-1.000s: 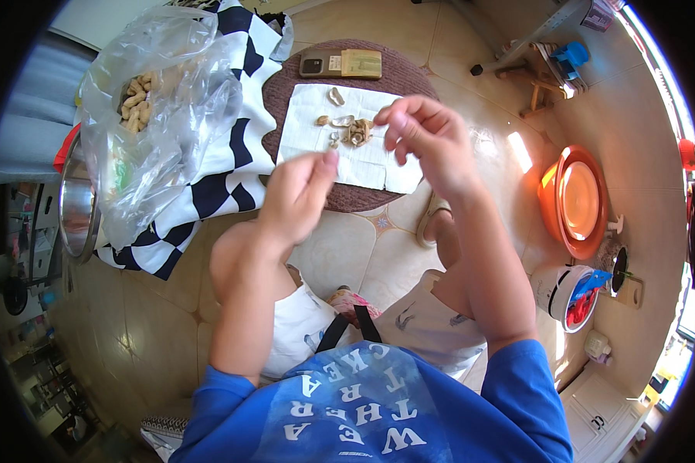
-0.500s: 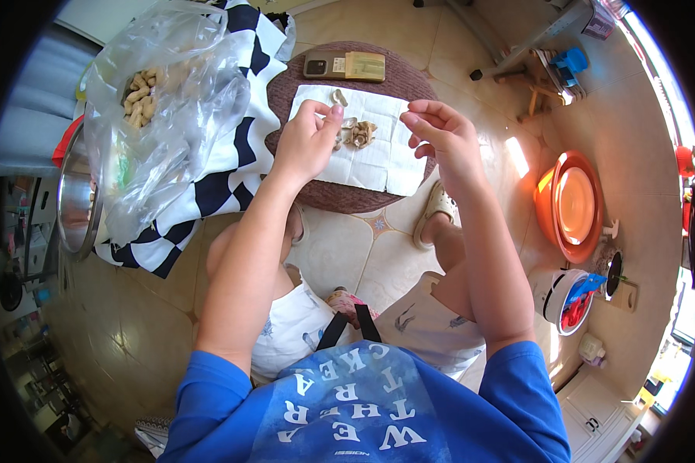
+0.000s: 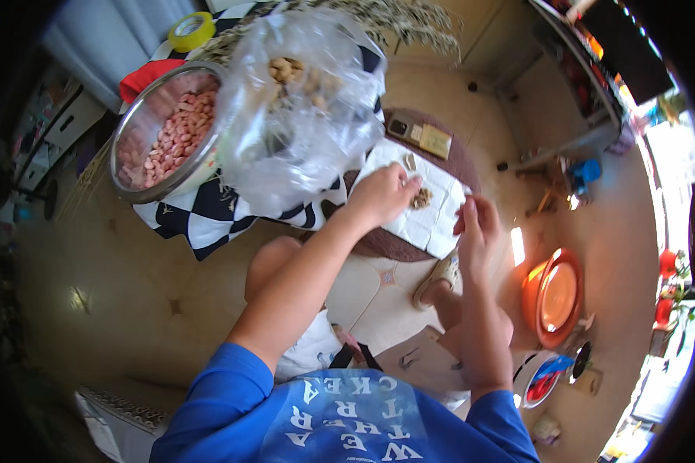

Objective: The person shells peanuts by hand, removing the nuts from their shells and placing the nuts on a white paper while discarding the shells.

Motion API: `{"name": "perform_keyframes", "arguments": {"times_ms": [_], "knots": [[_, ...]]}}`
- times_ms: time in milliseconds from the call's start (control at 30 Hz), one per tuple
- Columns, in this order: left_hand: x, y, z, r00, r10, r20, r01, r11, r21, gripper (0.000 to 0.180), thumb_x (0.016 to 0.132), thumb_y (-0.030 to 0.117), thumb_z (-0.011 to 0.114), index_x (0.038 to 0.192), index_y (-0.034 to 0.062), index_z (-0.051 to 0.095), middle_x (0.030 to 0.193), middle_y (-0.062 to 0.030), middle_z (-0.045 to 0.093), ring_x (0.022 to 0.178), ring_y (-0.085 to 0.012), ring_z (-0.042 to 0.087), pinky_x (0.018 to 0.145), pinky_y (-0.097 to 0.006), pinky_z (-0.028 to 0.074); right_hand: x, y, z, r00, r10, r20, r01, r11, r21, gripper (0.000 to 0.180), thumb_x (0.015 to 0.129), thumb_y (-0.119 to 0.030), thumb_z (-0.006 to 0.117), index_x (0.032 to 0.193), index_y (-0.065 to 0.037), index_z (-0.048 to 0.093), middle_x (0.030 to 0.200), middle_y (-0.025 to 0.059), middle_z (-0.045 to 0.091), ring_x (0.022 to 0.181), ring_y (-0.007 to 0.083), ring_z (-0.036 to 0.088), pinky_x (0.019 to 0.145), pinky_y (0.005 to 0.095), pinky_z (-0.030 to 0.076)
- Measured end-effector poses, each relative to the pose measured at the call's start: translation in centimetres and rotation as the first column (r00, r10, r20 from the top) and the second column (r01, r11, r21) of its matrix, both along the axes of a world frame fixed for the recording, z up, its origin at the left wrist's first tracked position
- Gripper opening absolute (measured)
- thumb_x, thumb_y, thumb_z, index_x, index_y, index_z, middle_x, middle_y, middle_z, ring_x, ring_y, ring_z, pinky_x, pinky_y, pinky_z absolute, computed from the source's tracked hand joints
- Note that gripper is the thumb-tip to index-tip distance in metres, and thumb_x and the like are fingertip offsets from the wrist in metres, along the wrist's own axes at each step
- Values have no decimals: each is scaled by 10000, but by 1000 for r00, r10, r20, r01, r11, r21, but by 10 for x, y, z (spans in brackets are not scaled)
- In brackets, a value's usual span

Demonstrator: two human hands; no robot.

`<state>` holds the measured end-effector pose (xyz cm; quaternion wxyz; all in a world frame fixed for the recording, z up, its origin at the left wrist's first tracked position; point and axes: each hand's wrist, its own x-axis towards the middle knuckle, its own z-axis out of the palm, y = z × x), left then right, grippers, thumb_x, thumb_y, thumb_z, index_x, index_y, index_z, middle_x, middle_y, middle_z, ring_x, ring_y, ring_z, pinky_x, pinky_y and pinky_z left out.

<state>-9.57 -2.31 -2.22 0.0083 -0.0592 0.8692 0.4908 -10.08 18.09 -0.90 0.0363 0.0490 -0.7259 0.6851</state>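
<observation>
Closest in, we have the blue T-shirt (image 3: 347,409) and the pale shorts (image 3: 417,355) below the outstretched forearms, with a white bucket (image 3: 527,376) of blue and red things on the floor to the right, and orange basins (image 3: 544,301) just beyond it. Up past a cream clog (image 3: 438,282), here come the hands! The right hand (image 3: 479,231) is by the right edge of a white paper sheet (image 3: 442,233), its fingers curled toward the thumb; whether that grip has anything in it, I can't tell. The left hand (image 3: 386,195) is over the sheet's left part, thumb and forefinger drawn close together, and whatever that grip might be pinching is too small to make out. Right beside the thumb sits the little heap of peanut shells (image 3: 421,199), on the sheet, on the round brown desk (image 3: 390,245). One loose shell (image 3: 410,163) lies farther up, and beyond the sheet rests a dark phone (image 3: 400,126) with a yellowish packet (image 3: 435,143) over one end. Out left, on the checked cloth (image 3: 218,204), a clear bag (image 3: 297,154) shows unshelled peanuts (image 3: 286,70) beside a steel bowl (image 3: 182,185) of pink kernels (image 3: 181,135); farther back, yellow tape (image 3: 191,31) and dried stalks (image 3: 417,21).
</observation>
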Motion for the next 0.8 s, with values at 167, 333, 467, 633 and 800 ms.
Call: {"name": "perform_keyframes", "arguments": {"times_ms": [167, 333, 467, 633, 800], "knots": [[3, -8, 12, 997, -53, -62, 49, 996, -69, 460, 910, 450, 561, 1025, 6, 592, 966, -206, 678, 927, -371, 649, 807, -448, 498, 54, -68, 86, 851, 58, -522, -109, 992, -67, 187, 966, -74, 520, 1126, 22, 539, 842, 87, 589, 648, 90, 529, 490, 196, 408], [11, 6, -7, 994, -112, -16, 112, 994, -15, 477, 911, 429, 566, 1060, -24, 582, 1065, -199, 653, 980, -313, 639, 848, -411, 494, 65, -182, 182, 540, 189, -820, -181, 978, 106, 292, 911, 21, 556, 1200, 21, 512, 1007, 140, 607, 693, 111, 576, 520, 199, 452], [6, 9, -10, 995, -99, -16, 100, 965, 244, 519, 928, 466, 540, 1106, -21, 552, 1038, -168, 634, 937, -249, 616, 798, -379, 510, 62, -245, 213, 592, 509, -625, -223, 849, 480, 468, 828, 8, 679, 1264, -15, 511, 1147, 120, 623, 785, 78, 612, 620, 210, 494], [22, 1, -7, 960, -241, 146, 77, 724, 685, 572, 949, 513, 507, 1163, -18, 514, 1004, -129, 611, 883, -170, 588, 736, -339, 531, 80, -189, 184, 663, 200, -721, -7, 965, 261, 410, 850, 2, 650, 1241, 8, 524, 1149, 152, 617, 888, 148, 617, 706, 251, 503], [39, 25, 17, 916, -395, 75, -77, 9, 997, 637, 955, 602, 355, 1110, 15, 548, 1018, -105, 573, 962, -203, 560, 912, -400, 450, 87, -114, 76, 434, 456, -777, 205, 790, 578, 402, 939, -254, 456, 1195, 37, 559, 1186, 234, 583, 1100, 383, 565, 983, 500, 392]]}}
